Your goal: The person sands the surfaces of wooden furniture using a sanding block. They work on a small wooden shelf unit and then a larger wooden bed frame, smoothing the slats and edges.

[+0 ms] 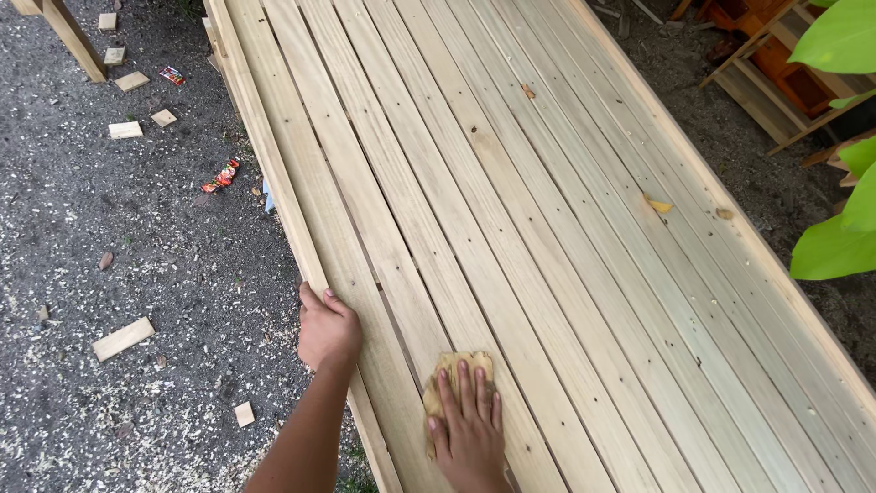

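Note:
A large panel of pale wooden slats (pixel 511 210) fills most of the view, running from near me to the far top. My left hand (pixel 327 330) grips the panel's left edge, fingers curled over the outer slat. My right hand (pixel 470 429) lies flat, fingers spread, pressing a tan sheet of sandpaper (pixel 452 370) onto a slat near the bottom of the view. Most of the sandpaper is hidden beneath the palm.
Dark gravel ground (pixel 119 256) on the left carries sawdust, small wood offcuts (pixel 122 339) and bits of red litter (pixel 222 175). A yellow leaf (pixel 659 206) lies on the slats. Wooden frames (pixel 776 73) and green leaves (pixel 839 183) stand at the right.

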Demonstrator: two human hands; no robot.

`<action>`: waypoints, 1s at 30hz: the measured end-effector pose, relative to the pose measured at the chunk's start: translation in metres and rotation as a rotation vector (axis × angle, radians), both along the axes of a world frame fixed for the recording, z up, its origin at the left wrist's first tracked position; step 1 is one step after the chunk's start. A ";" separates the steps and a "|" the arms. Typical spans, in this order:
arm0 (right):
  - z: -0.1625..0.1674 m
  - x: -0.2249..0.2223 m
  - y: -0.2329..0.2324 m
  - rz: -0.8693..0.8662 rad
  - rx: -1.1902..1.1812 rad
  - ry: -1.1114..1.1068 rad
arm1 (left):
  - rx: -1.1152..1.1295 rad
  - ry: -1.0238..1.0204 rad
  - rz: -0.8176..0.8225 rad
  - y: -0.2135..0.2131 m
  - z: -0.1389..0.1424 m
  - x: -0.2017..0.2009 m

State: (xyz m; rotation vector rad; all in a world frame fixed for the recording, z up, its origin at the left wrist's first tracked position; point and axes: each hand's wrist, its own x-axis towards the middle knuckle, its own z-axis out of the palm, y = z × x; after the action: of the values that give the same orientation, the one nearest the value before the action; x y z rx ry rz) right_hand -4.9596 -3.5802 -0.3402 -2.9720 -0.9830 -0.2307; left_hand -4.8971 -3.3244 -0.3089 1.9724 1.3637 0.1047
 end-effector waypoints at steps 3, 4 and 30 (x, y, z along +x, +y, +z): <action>0.000 0.062 0.041 -0.215 -0.148 0.464 | 0.017 -0.034 0.002 -0.001 0.000 -0.003; 0.003 0.092 0.060 -0.228 -0.140 0.467 | 0.030 -0.050 0.005 -0.001 0.000 -0.004; -0.020 -0.017 -0.035 -0.007 -0.231 0.638 | -0.010 0.003 0.000 -0.001 0.003 0.005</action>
State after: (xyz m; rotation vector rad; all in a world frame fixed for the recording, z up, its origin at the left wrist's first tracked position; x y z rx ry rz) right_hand -4.9763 -3.6149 -0.3603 -2.8968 -0.9469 0.8287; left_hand -4.8924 -3.3253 -0.3057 1.9655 1.3634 0.0951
